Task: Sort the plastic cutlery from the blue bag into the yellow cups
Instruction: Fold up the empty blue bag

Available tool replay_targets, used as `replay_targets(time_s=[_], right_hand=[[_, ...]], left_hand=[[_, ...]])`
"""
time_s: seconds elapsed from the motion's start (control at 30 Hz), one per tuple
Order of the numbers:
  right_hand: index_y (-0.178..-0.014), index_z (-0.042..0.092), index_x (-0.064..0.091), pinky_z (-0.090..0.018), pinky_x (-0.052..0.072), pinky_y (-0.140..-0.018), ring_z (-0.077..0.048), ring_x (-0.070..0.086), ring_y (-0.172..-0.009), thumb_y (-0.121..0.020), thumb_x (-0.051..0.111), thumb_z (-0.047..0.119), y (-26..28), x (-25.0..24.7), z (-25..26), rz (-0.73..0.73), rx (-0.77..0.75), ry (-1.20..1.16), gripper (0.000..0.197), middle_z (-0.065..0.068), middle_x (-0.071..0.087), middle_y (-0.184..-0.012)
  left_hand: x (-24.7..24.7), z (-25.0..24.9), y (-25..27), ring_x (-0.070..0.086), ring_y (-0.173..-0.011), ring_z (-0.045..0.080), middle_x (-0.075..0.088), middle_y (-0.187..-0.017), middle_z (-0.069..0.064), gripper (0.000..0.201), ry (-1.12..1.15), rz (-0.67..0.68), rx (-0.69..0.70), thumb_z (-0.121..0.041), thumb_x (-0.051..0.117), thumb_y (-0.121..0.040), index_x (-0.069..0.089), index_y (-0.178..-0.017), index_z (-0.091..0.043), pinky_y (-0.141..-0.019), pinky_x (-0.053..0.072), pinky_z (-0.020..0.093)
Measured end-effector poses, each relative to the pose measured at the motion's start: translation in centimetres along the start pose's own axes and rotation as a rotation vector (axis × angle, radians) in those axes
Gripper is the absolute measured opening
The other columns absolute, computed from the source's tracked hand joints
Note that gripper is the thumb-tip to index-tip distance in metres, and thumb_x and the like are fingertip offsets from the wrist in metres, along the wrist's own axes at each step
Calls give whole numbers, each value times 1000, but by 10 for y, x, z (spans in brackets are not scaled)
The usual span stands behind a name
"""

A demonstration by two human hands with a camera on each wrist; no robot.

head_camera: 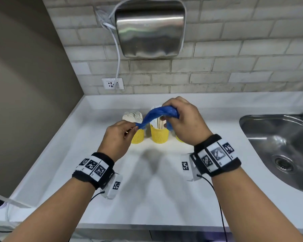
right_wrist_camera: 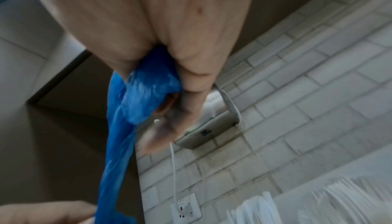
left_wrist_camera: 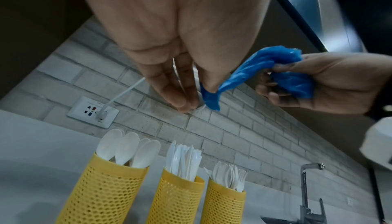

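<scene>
The blue bag (head_camera: 157, 113) is twisted into a rope and stretched in the air between both hands, above the cups. My left hand (head_camera: 120, 132) pinches its lower left end (left_wrist_camera: 210, 98). My right hand (head_camera: 179, 119) has its fingers curled round the bunched other end (right_wrist_camera: 146, 93). Three yellow mesh cups stand in a row below. The left cup (left_wrist_camera: 108, 195) holds white spoons (left_wrist_camera: 129, 149), the middle cup (left_wrist_camera: 176, 199) holds knives (left_wrist_camera: 184, 160), and the right cup (left_wrist_camera: 224, 205) holds forks (left_wrist_camera: 231, 175). In the head view my right hand hides most of the right cup.
The white counter (head_camera: 147, 189) spreads in front of the cups. A steel sink (head_camera: 283, 154) with a tap (left_wrist_camera: 307, 185) lies to the right. On the brick wall hang a metal hand dryer (head_camera: 150, 28) and a socket (head_camera: 112, 83) with a white cable.
</scene>
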State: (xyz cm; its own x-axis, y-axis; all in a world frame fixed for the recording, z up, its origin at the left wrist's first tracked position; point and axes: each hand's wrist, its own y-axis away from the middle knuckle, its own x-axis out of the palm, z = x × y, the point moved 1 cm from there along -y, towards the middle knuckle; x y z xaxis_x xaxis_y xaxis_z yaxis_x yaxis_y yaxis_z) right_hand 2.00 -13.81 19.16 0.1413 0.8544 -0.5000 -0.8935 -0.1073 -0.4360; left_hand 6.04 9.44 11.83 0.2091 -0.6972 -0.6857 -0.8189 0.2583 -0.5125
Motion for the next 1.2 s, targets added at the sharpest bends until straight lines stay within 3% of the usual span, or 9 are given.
replay_targets(time_s=[0.1, 0.2, 0.37, 0.5, 0.67, 0.77, 0.87, 1.03, 1.2], right_hand=[[-97, 7, 62, -30, 51, -49, -18, 65, -57, -84, 47, -17, -13, 3, -6, -33, 122, -185, 31, -16, 64, -78], [-95, 15, 62, -19, 43, -60, -6, 54, -64, -85, 50, -13, -28, 13, -21, -91, 116, -127, 33, 5, 62, -80], [-94, 19, 57, -27, 41, -63, -20, 58, -75, -93, 47, 0, -38, 39, -48, 16, 246, 88, 22, 4, 61, -80], [-111, 18, 60, -38, 48, -89, -35, 65, -102, -97, 42, 22, -25, 72, -60, 313, 299, 249, 24, -11, 71, -109], [-98, 10, 58, -43, 50, -84, -34, 64, -88, -108, 34, 42, 9, 99, -48, 486, 245, 197, 41, -13, 69, -92], [-120, 20, 48, -37, 42, -67, -25, 57, -71, -106, 33, 53, 25, 101, -39, 436, 248, 137, 40, 1, 58, -75], [-146, 30, 26, -36, 41, -64, -20, 55, -65, -105, 35, 56, 35, 94, -28, 335, 213, 71, 50, 6, 56, -73], [-149, 36, 22, -28, 50, -88, -12, 62, -105, -89, 66, 49, 31, 87, -21, 177, 188, -112, 76, 5, 64, -122], [-119, 15, 56, -28, 51, -48, -26, 66, -64, -97, 53, 12, 32, 90, -20, 147, 333, -191, 22, -3, 66, -92]], left_hand=[[2, -2, 7, 61, -86, 9, 66, -99, -6, 15, 113, 102, 12, -19, 65, -100, 79, -105, -16, -76, 51, 22], [0, -4, 14, 62, -102, 10, 61, -110, -8, 15, 263, 209, -10, -23, 66, -99, 79, -106, -18, -81, 50, 20], [-11, -23, 18, 57, -128, 20, 54, -143, -4, 22, 498, 256, 39, -24, 61, -100, 78, -108, -12, -102, 51, 34], [-18, -38, 9, 49, -143, 18, 55, -152, -1, 21, 655, 218, 47, -10, 57, -102, 76, -111, -6, -112, 44, 28], [-21, -32, -6, 68, -101, 11, 75, -113, 5, 19, 657, 24, -70, -12, 57, -103, 75, -110, -13, -91, 52, 29], [-22, -24, -15, 59, -75, 1, 72, -94, 4, 16, 586, -92, -147, -11, 59, -103, 75, -108, -12, -76, 48, 18], [-20, -18, -21, 62, -74, -1, 74, -89, -4, 16, 555, -151, -209, -14, 60, -103, 76, -107, -15, -75, 49, 14], [-12, -18, -24, 70, -85, 12, 77, -94, -1, 17, 497, -136, -225, -17, 64, -101, 79, -109, -14, -81, 55, 27], [-8, -22, -26, 68, -81, 20, 74, -93, 4, 16, 388, -161, -165, -20, 65, -100, 79, -105, -13, -78, 59, 37]])
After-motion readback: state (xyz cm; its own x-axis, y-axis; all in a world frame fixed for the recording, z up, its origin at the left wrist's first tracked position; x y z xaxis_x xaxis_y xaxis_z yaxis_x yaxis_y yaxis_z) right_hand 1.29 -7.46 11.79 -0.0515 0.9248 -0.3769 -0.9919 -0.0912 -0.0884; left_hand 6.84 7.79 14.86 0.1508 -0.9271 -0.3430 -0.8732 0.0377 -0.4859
